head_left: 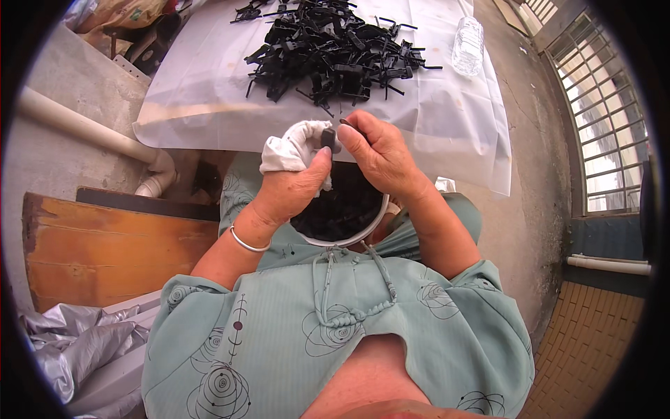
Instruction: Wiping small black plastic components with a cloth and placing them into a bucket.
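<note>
The left hand (pixel 296 183) is curled around a bunched white cloth (pixel 289 146), with thumb and cloth-wrapped fingers pinching a small dark plastic piece (pixel 327 137) at the top of the grip; the cloth seems to serve as padding between skin and part. The right hand (pixel 377 150) meets it from the other side, fingers pressed together and nipping a thin dark sliver (pixel 347 123) that sticks up just beside the piece, so both hands work on the same spot, raised above the lap where it is easy to see. Directly under the hands sits a round white-rimmed bowl (pixel 380 213) filled with dark pieces, resting on the lap of the pale green patterned dress (pixel 447 328), placed to catch whatever falls. Beyond the hands, a heap of black plastic strips and clips (pixel 335 49) lies on a white plastic sheet (pixel 202 91) spread over a table within arm's reach, with a clear plastic bottle (pixel 467 45) lying near the heap's right side. A silver bangle (pixel 248 243) circles the left wrist.
</note>
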Motion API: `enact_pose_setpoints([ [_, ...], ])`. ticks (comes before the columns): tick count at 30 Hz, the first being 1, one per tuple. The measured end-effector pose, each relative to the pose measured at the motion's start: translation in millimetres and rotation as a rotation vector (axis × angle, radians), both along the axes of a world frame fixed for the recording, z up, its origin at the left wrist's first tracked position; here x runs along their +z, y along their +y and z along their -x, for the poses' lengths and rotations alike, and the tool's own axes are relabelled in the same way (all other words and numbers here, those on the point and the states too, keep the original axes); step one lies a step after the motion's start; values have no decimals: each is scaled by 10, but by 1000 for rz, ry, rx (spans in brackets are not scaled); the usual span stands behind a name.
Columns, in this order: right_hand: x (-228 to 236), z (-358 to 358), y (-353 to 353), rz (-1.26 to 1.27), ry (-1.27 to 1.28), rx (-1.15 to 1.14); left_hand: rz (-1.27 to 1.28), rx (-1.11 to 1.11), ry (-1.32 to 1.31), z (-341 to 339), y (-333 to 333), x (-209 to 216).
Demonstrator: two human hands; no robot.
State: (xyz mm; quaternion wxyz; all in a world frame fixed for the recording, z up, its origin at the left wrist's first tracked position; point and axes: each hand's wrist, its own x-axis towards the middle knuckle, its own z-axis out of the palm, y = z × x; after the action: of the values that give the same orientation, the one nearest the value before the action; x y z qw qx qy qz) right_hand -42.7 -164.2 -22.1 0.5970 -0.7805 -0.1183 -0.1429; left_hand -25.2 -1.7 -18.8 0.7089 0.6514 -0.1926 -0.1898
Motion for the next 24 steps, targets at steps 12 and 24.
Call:
enact_pose_setpoints([
  [12, -378, -7, 179, -183, 222, 88, -312, 212, -668, -19, 19, -195],
  [24, -198, -35, -44, 134, 73, 144, 240, 49, 149, -149, 139, -2],
])
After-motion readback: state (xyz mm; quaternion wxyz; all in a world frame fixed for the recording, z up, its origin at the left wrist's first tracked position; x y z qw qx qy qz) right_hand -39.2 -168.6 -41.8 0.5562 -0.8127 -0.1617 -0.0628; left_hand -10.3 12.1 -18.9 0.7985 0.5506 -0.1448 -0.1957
